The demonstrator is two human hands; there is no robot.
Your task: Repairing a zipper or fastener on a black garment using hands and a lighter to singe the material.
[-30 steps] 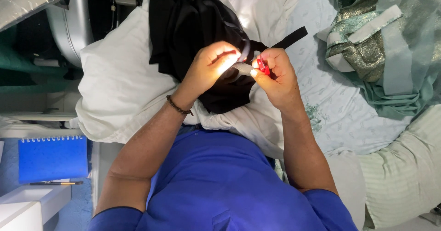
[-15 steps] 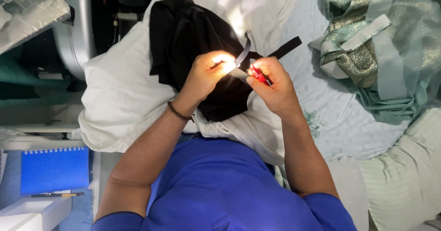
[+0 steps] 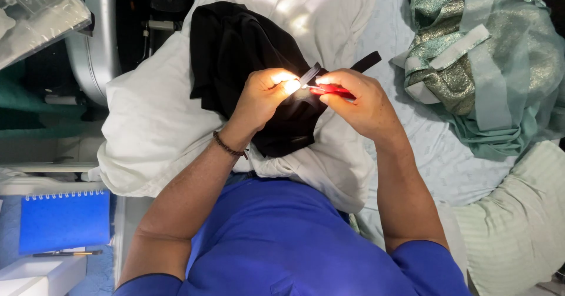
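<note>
We are observing a bed [image 3: 435, 172] covered with a pale patterned sheet, which is carrying most of what is in view. A large white cloth [image 3: 153, 125] is lying bunched across it, and a black garment [image 3: 241, 55] is resting on top of that cloth. To the right, a heap of green and gold fabric [image 3: 488, 66] is sitting on the sheet, well apart from the hands, with a pale green striped pillow [image 3: 518, 225] lying below it. At the lower left, a blue spiral notebook [image 3: 62, 219] is lying flat with a pen [image 3: 67, 253] just beside its lower edge.

We are noting that both hands are raised together over the black garment. The left hand [image 3: 262, 96] is wearing a beaded bracelet [image 3: 228, 147] at the wrist; its fingers [image 3: 288, 84] are pinching a narrow black strap [image 3: 310, 74] that is running up and to the right, ending on the sheet. The right hand [image 3: 362, 105] is closing its fingers [image 3: 329, 79] around a small red tool [image 3: 332, 90], which is pointing towards the pinched part of the strap. The tool's tip is sitting just beside the left fingertips; strong light is washing out that spot, so we cannot tell whether it is touching the strap.
</note>
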